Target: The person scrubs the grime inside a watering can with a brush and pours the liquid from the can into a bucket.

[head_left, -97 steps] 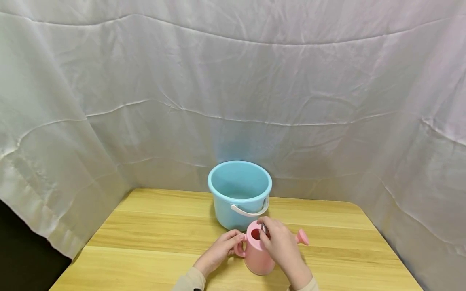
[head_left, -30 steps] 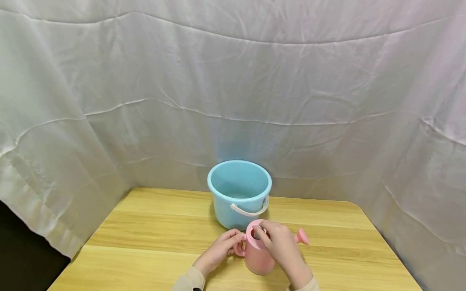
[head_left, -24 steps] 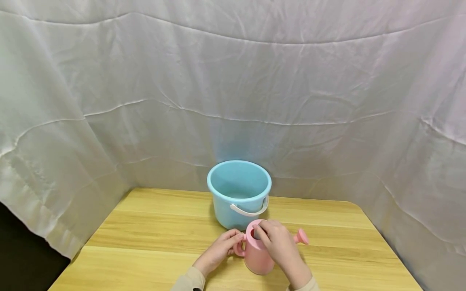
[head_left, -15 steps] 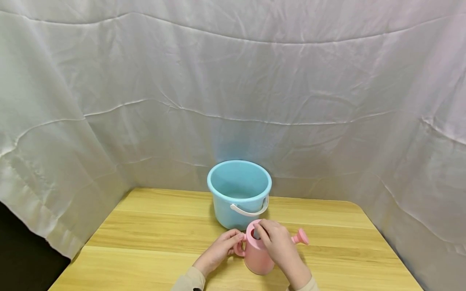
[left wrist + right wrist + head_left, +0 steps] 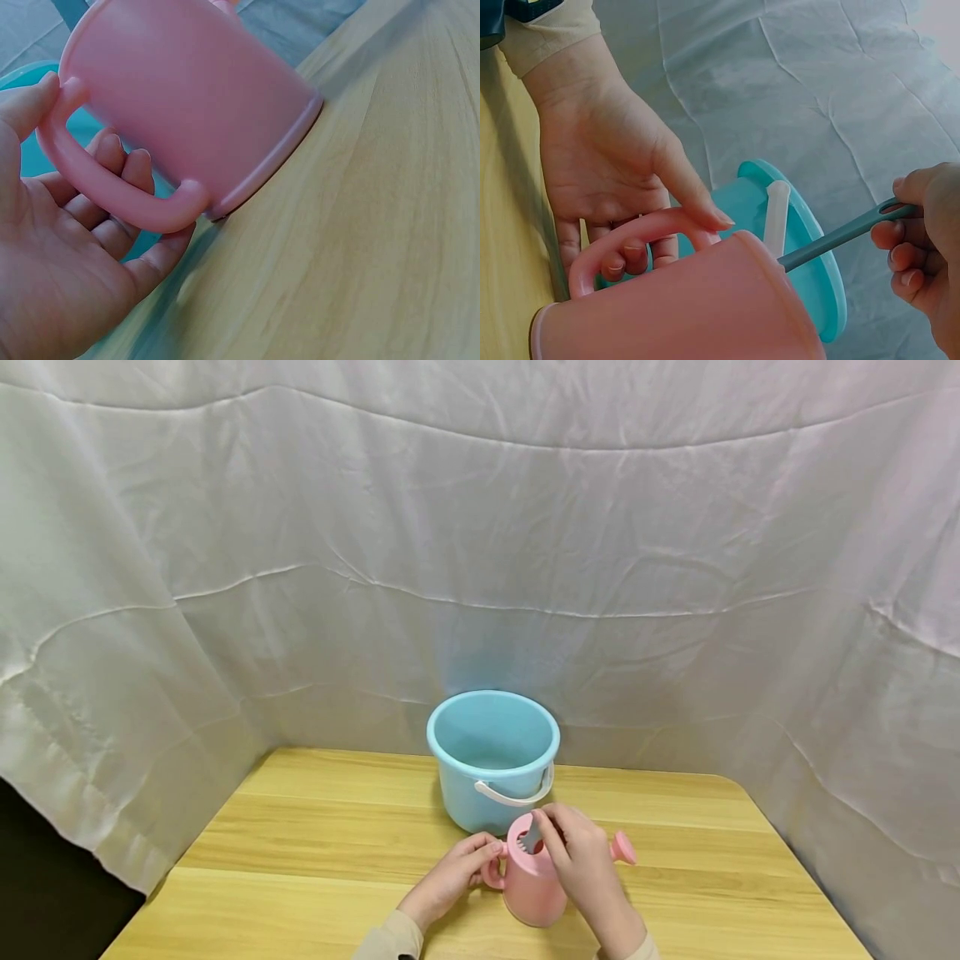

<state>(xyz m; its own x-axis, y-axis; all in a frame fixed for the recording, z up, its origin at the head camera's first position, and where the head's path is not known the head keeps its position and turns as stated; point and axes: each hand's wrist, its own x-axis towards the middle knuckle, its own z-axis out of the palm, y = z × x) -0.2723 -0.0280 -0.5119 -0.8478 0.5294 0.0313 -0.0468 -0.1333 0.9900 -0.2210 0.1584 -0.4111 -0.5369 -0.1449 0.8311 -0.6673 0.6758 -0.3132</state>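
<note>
A pink watering can point(image 5: 534, 893) stands upright on the wooden table, its spout pointing right. My left hand point(image 5: 453, 872) holds the can's looped handle point(image 5: 112, 187), thumb on its top and fingers passed through the loop. Above the can's opening, my right hand point(image 5: 581, 852) grips the end of a slim grey brush point(image 5: 532, 833). Whitish bristles show at the opening's left side in the head view. The brush's grey handle, with a hole near its end, slants out of the can top in the right wrist view. Its lower part is hidden inside.
Right behind the can stands a light blue bucket point(image 5: 487, 818) with a white carrying handle point(image 5: 517, 800) hanging at its front. Pale grey curtains point(image 5: 375, 527) hang round the back and sides of the table point(image 5: 315, 835).
My right hand has risen slightly, drawing the brush up so that more grey handle and the white bristles show at the opening. My left hand and the can stay where they were.
</note>
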